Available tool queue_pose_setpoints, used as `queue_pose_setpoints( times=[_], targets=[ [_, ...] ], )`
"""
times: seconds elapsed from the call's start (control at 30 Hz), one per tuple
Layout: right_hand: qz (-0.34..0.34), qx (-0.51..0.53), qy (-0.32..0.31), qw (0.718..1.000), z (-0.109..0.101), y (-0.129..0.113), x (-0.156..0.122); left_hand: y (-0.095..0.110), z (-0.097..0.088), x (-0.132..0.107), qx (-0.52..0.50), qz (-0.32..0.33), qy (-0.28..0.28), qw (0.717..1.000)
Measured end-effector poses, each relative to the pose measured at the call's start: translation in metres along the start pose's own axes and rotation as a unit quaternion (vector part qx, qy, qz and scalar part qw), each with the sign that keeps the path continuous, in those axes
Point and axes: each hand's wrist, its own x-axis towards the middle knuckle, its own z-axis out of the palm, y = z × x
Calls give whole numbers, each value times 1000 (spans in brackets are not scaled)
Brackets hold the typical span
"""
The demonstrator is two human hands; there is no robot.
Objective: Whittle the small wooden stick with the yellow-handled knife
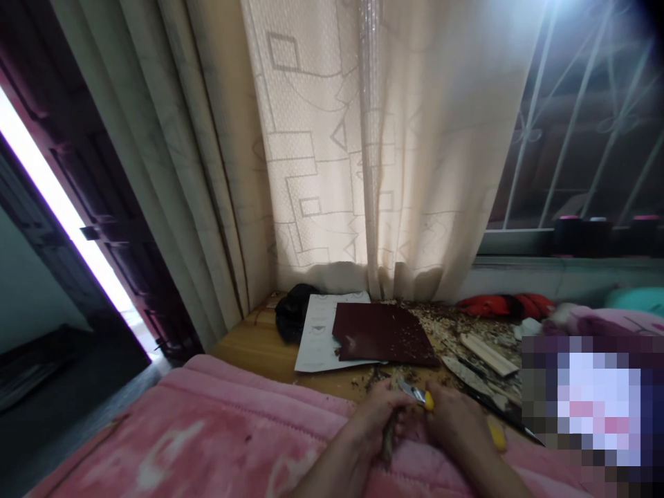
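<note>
Low over the near pink blanket (233,429), my right hand (456,418) is wrapped around a yellow-handled cutter (413,392), its metal head pointing left, close by my left thumb; and my left hand (376,411) has a slim brown piece (388,443) held tight, one end poking out below my fingers; just beyond, on the wooden table (238,349), lies a dark red board (386,332), lapping over a white sheet (315,335); to the right, a pale strip (487,354) sits among brown scraps.
</note>
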Motion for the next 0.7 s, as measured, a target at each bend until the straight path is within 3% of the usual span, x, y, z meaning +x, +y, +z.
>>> queue_pose_setpoints(
  times=[0.23, 0.4, 0.7],
  targets=[
    [12, 3, 4, 1000, 1, 1, -1, -3, 0, -1, 30, 50, -9, 998],
    [11, 5, 14, 1000, 1, 0, -2, 3, 6, -10, 71, 43, -12, 997],
    [34, -14, 1, 999, 1, -4, -2, -9, 1, 2, 128, 42, 48, 990]
  ],
)
